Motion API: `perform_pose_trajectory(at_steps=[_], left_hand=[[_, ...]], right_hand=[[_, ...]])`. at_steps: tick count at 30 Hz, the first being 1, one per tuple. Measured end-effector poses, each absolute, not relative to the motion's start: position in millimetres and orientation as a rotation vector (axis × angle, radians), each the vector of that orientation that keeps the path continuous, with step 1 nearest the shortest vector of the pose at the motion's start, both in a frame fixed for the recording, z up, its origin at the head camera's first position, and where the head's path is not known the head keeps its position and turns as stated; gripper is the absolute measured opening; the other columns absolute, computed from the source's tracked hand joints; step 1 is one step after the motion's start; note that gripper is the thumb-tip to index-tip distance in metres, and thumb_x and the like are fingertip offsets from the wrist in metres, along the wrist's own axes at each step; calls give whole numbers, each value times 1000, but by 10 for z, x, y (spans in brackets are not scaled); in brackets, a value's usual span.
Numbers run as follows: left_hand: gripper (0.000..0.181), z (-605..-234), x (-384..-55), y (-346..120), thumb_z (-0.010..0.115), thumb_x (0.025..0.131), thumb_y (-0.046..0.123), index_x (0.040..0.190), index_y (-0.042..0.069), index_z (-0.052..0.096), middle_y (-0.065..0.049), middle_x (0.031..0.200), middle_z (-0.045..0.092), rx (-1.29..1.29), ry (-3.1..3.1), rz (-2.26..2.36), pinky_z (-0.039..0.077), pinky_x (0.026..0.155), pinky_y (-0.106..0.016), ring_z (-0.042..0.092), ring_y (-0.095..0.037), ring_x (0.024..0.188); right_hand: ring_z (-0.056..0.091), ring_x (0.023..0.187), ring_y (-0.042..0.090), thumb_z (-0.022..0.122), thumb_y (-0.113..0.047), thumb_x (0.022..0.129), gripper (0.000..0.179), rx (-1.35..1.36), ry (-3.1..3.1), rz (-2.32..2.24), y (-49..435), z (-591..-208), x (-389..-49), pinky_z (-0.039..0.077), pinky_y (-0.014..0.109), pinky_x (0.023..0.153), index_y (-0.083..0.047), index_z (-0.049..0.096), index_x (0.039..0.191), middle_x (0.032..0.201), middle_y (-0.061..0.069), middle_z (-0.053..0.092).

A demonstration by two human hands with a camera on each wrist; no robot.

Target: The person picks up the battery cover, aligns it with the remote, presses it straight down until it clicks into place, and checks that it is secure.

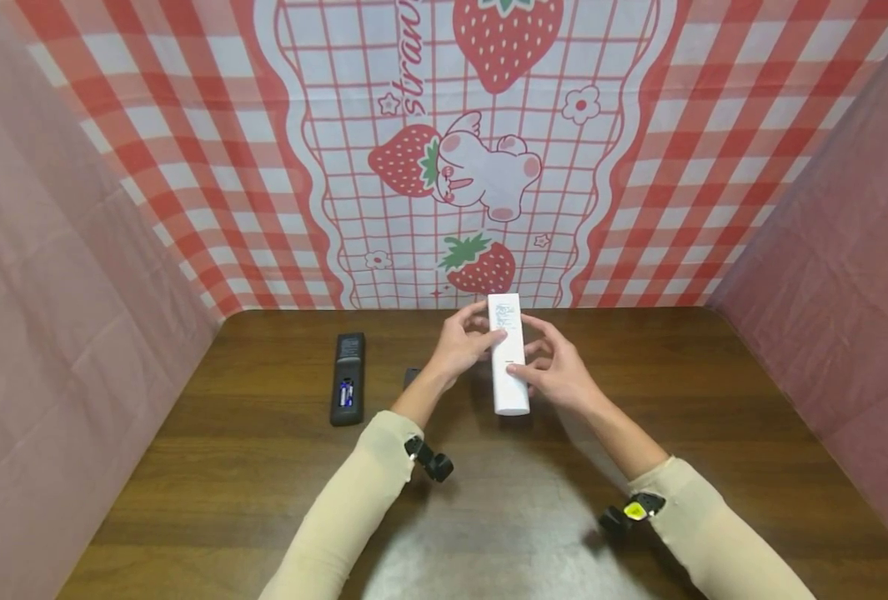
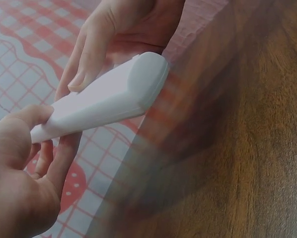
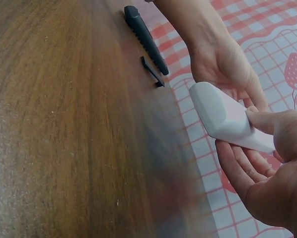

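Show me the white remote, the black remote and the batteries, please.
White remote (image 1: 509, 351): head view, on the middle of its labelled side.
Black remote (image 1: 349, 370): head view, on its casing just above the batteries.
Batteries (image 1: 347, 392): head view, on the middle of the blue pair.

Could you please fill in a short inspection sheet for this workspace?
Surface: brown wood-grain table, with a bright reflection between the forearms.
Job's things: white remote, its printed face toward the head camera.
Clutter: black remote, battery compartment open and blue batteries showing; small black piece lying near it, partly hidden by an arm in the head view.
Hands: left hand and right hand both grip the white remote, thumbs on its printed face.
Cables: nothing seen.
Surroundings: red-and-white strawberry cloth behind, pink cloth at both sides.
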State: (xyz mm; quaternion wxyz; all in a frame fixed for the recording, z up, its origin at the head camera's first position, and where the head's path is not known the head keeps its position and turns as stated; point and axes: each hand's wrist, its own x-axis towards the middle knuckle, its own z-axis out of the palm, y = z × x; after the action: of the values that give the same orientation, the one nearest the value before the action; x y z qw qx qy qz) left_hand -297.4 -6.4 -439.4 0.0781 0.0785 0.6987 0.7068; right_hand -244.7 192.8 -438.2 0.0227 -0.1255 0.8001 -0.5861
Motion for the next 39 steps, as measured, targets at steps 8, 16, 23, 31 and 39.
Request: perform_pose_trajectory(at_steps=[8, 16, 23, 31, 39], left_hand=[[73, -4399, -2945, -37, 80, 100, 1, 167, 5, 49, -22, 132, 70, 218, 2083, 2132, 75, 85, -38, 69, -11, 84], [66, -4414, -2922, -50, 74, 104, 3, 166, 8, 53, -26, 146, 69, 197, 2083, 2123, 75, 89, -42, 81, -32, 109], [62, -4445, -2905, -54, 73, 104, 2, 163, 8, 55, -28, 148, 68, 182, 2038, 2158, 73, 96, -49, 79, -42, 122], [56, -4521, -2882, -4, 72, 104, 0, 158, 7, 59, -26, 143, 70, 162, 1989, 2188, 75, 85, -38, 79, -30, 112], [58, -4573, -2842, 42, 72, 102, -3, 158, 8, 63, -23, 142, 70, 148, 2038, 2152, 75, 88, -38, 78, -32, 114]], right_hand=[[76, 82, 15, 77, 5, 101, 87, -360, 2501, -1774, 1961, -4381, -2416, 70, 33, 65, -10, 35, 176, 126, 33, 66], [74, 85, 17, 77, 2, 103, 85, -346, 2532, -1720, 1993, -4379, -2413, 71, 38, 67, -11, 36, 176, 127, 31, 64], [72, 88, 18, 76, -1, 104, 85, -304, 2546, -1677, 2007, -4351, -2404, 71, 38, 70, -12, 35, 177, 127, 27, 64], [73, 93, 17, 76, -3, 105, 83, -218, 2537, -1641, 2027, -4350, -2388, 71, 34, 70, -10, 35, 177, 128, 27, 62], [73, 98, 21, 76, -5, 106, 83, -154, 2523, -1608, 2040, -4355, -2373, 74, 40, 75, -10, 34, 177, 133, 29, 60]])
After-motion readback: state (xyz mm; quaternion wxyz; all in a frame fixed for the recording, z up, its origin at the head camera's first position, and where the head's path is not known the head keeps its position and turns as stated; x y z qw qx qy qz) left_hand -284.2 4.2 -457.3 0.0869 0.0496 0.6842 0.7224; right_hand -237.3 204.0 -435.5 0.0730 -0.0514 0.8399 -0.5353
